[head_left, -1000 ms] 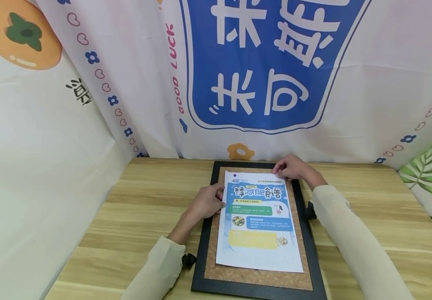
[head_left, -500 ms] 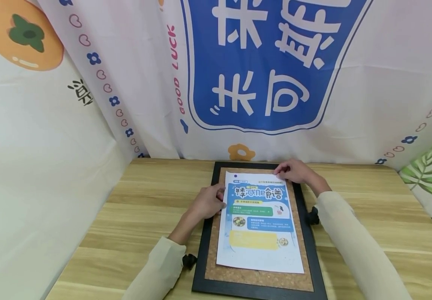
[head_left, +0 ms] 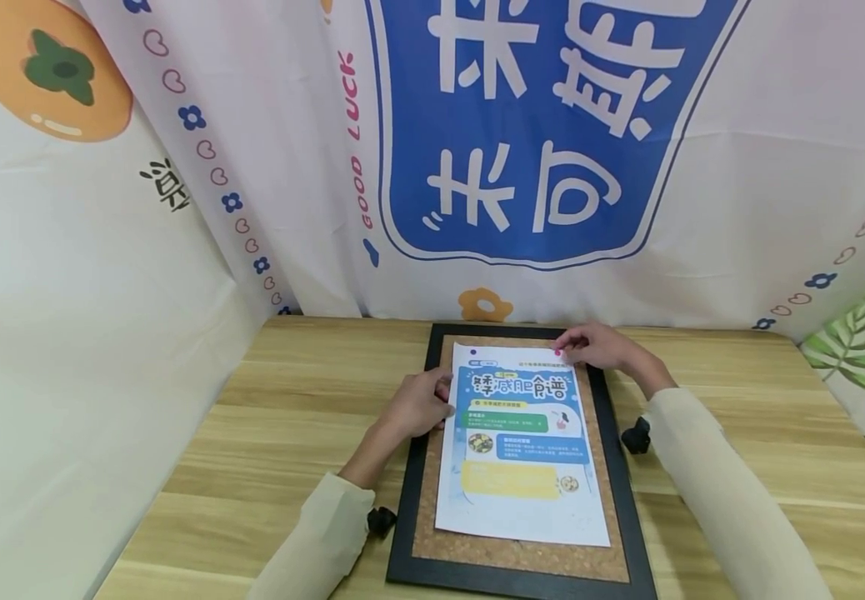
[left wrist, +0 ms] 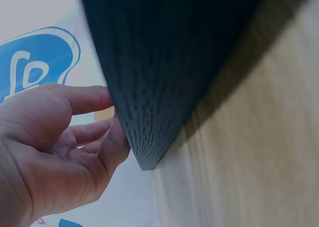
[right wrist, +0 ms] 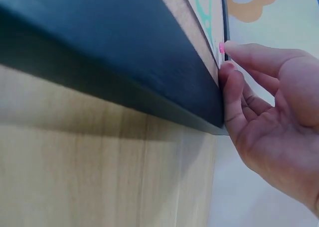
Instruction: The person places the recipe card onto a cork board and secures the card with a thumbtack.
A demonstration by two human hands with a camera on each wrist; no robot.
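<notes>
A printed sheet of paper (head_left: 522,521) with a blue heading lies on a black-framed cork board (head_left: 518,567). Its top right corner bears a pink push pin (head_left: 557,352), and a purple push pin (head_left: 473,352) sits at the top left. My right hand (head_left: 605,347) is at the pink pin. In the right wrist view the thumb tip meets the pin (right wrist: 222,47), while the other fingers bend loosely beside the frame. My left hand (head_left: 416,402) rests its fingertips at the sheet's left edge, thumb and fingers apart; the frame hides those tips in the left wrist view.
The board lies on a wood-grain table (head_left: 312,400), close to its back edge. Behind hangs a white printed cloth (head_left: 312,183) with a blue panel. Both wrists carry small black cameras beside the frame.
My right hand has drawn slightly right of the sheet's corner, and the pink pin now shows plainly. The left hand keeps its place, and the whole head view has shifted slightly.
</notes>
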